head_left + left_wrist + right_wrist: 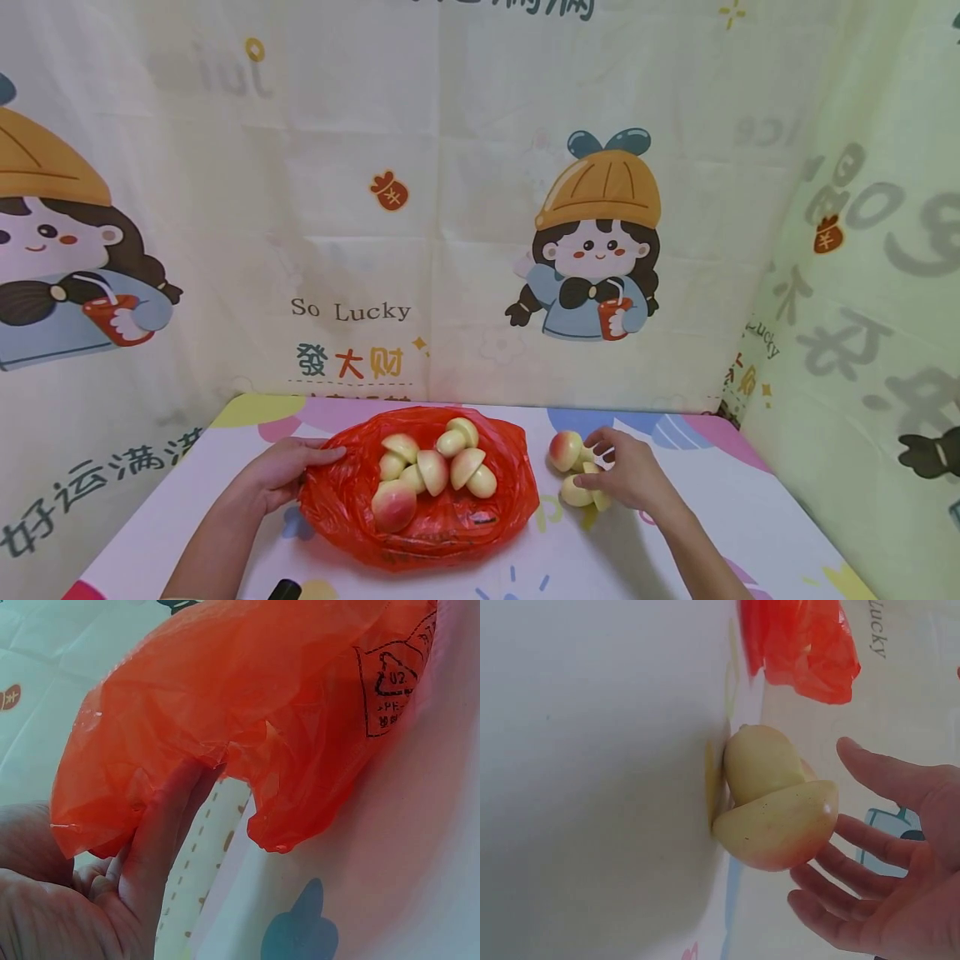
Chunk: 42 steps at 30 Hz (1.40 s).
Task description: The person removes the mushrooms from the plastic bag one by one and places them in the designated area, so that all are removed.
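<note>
A red plastic bag [337,492] lies with its mouth spread wide, and several toy mushrooms [431,472] with cream stems and pink-tinged caps are inside. My left hand [281,473] pinches the bag's left rim, thumb on top; in the left wrist view its fingers [154,851] are partly covered by the red film. To the right of the bag, two more mushrooms [564,450] lie close together on the table. My right hand [630,471] is over them with fingers apart. In the right wrist view, its fingertips are right at the cap of the nearer mushroom [780,825].
The table [720,517] has a white cover with coloured prints. A printed curtain [465,275] hangs behind it and along both sides. The tip of a black object [285,590] shows at the bottom edge, in front of the bag.
</note>
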### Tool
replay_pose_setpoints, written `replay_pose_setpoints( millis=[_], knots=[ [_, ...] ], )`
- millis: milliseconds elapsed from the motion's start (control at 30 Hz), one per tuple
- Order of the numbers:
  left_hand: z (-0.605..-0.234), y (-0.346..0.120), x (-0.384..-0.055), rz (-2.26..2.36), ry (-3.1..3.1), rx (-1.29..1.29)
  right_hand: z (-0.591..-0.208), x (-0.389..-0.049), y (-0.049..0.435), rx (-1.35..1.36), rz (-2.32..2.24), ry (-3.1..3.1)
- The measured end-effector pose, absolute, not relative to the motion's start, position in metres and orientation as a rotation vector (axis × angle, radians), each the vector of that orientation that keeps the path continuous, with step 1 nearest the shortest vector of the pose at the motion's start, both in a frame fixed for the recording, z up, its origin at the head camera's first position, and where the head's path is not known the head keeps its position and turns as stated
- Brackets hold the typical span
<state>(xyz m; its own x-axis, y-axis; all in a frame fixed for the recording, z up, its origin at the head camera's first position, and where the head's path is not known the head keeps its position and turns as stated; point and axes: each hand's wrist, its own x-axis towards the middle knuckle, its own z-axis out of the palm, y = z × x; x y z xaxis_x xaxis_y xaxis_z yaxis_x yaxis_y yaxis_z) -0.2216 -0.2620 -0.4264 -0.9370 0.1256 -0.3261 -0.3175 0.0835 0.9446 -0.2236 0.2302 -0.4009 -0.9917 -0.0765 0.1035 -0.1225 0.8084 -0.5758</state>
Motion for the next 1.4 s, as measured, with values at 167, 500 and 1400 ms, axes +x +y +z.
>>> replay_pose_setpoints(
  millis=[167,500,1400],
  knots=[
    [-0.425,-0.261,-0.222,1.910,2.065,-0.233,-0.397,-0.224,0.230,0.157,0.963,-2.855],
    [-0.427,-0.261,-0.221,1.908,2.067,-0.253,-0.396,-0.227,0.224,0.132,1.023,-2.768],
    [-0.427,-0.264,-0.225,1.880,2.090,-0.233,-0.396,-0.229,0.187,0.266,1.232,-2.626]
  ],
)
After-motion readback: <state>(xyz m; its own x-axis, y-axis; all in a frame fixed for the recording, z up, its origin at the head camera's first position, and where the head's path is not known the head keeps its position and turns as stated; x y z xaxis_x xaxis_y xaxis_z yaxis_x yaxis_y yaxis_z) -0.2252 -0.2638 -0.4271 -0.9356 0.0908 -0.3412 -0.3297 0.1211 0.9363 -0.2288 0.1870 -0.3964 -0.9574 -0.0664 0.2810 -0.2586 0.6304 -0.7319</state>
